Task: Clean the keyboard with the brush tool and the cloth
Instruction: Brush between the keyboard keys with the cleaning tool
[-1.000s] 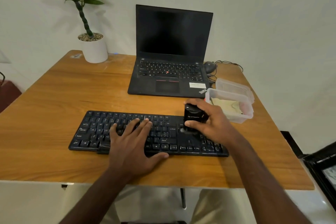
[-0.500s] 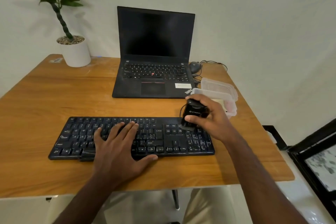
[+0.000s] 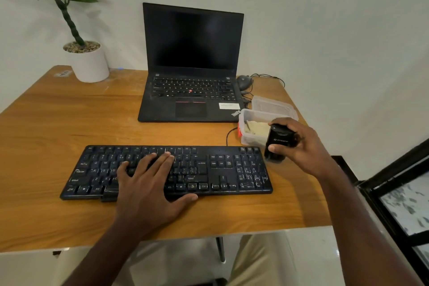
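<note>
Keyboard (image 3: 166, 173) laid w/ long axis left-right on worktop (image 3: 58, 127). Left hand (image 3: 148, 183) pressed flat on keys, fingers straight. Brush tool (image 3: 277, 144) gripped by right hand (image 3: 301, 148), held just off far-right corner; numpad nearest.

Plain off-white wall (image 3: 325, 18) behind everything, evenly lit, kinda dim and soft. My worktop (image 3: 58, 137) is warm orange-brown wood grain with a thin metal leg (image 3: 220, 249) under the near edge. Floor (image 3: 308, 260) below is glossy and pale. Off to my right there's a black metal frame (image 3: 394, 169) with a speckled white panel (image 3: 408, 206) set in it, can't tell what exactly.
</note>
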